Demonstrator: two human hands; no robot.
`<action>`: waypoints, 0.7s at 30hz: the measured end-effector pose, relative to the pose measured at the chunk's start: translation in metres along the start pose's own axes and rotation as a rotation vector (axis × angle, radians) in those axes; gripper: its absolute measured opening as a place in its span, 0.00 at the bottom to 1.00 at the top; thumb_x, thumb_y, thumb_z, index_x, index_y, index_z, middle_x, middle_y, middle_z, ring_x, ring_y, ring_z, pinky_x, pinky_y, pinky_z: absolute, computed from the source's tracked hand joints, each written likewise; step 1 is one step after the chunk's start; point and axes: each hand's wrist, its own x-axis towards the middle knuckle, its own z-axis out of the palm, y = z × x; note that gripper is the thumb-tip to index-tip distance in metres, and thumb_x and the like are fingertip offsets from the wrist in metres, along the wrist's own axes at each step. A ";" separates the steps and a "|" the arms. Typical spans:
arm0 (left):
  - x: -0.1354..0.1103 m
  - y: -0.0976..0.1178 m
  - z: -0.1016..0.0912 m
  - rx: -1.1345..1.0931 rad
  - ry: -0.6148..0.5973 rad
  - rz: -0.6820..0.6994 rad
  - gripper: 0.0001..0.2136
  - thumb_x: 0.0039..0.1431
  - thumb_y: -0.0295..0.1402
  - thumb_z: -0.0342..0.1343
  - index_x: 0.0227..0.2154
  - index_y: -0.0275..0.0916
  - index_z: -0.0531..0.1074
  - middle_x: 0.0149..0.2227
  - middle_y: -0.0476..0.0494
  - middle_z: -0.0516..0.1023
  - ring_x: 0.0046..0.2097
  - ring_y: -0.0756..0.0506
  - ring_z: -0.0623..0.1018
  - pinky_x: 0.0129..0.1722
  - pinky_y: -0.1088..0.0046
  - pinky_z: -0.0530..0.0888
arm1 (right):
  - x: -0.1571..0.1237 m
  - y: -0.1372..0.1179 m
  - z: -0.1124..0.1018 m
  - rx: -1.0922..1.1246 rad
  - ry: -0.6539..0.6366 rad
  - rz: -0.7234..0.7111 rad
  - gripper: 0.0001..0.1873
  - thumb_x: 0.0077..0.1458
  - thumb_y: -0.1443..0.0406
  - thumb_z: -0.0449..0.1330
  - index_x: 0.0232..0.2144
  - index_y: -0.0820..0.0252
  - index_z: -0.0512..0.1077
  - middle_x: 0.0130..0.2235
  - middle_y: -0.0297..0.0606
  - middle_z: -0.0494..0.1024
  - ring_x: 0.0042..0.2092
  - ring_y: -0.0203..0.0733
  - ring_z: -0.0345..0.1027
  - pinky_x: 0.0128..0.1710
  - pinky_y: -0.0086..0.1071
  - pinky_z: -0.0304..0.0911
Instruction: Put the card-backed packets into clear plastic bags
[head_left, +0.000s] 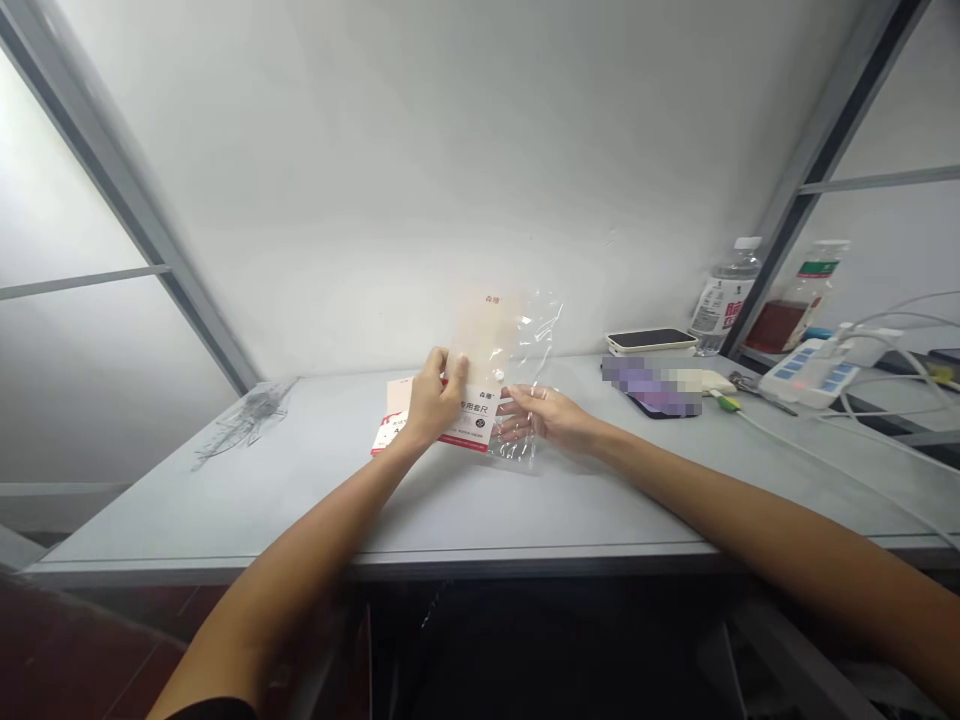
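Observation:
My left hand (437, 400) grips the lower left of a clear plastic bag (529, 345), which stands up above the table. Inside the bag is a pale cream sheet (484, 335) and a white printed label with red trim (471, 422). My right hand (541, 418) lies with its fingers extended and apart against the bag's lower right side. Behind my left hand, a flat pink and red printed package (391, 415) is partly hidden.
The grey table (225, 515) ends at a front edge. Crumpled clear plastic (251, 420) lies at its left. To the right are a pixelated phone (660, 395), a cream flat device (651, 342), several bottles (726, 295), a white power strip (799, 372) and cables (885, 390).

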 end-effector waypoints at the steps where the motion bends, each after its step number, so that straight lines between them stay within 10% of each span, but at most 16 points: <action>1: -0.001 -0.001 0.002 -0.065 -0.017 -0.010 0.14 0.59 0.47 0.43 0.30 0.40 0.60 0.29 0.50 0.67 0.28 0.52 0.67 0.28 0.76 0.63 | 0.001 0.002 0.000 -0.022 -0.010 -0.012 0.16 0.56 0.56 0.55 0.40 0.61 0.70 0.40 0.44 0.77 0.34 0.41 0.74 0.38 0.37 0.70; 7: 0.000 -0.007 0.013 -0.578 -0.237 -0.335 0.23 0.55 0.49 0.49 0.50 0.42 0.57 0.39 0.44 0.73 0.37 0.46 0.74 0.35 0.69 0.69 | 0.000 0.003 0.001 -0.213 0.027 -0.110 0.19 0.51 0.52 0.58 0.32 0.63 0.74 0.30 0.39 0.78 0.31 0.39 0.71 0.33 0.34 0.68; 13: 0.007 -0.016 0.005 -0.763 -0.513 -0.429 0.17 0.49 0.44 0.58 0.32 0.32 0.71 0.32 0.41 0.76 0.33 0.47 0.75 0.35 0.68 0.70 | -0.002 -0.008 -0.008 -0.287 0.182 -0.185 0.17 0.47 0.53 0.62 0.25 0.63 0.71 0.26 0.35 0.75 0.27 0.35 0.68 0.30 0.32 0.65; 21: 0.008 -0.013 -0.002 -0.652 -0.527 -0.507 0.17 0.42 0.43 0.63 0.28 0.32 0.75 0.31 0.40 0.77 0.33 0.47 0.76 0.37 0.67 0.71 | -0.002 -0.009 -0.010 -0.352 0.183 -0.216 0.16 0.45 0.54 0.63 0.30 0.62 0.72 0.30 0.37 0.77 0.31 0.39 0.70 0.30 0.32 0.65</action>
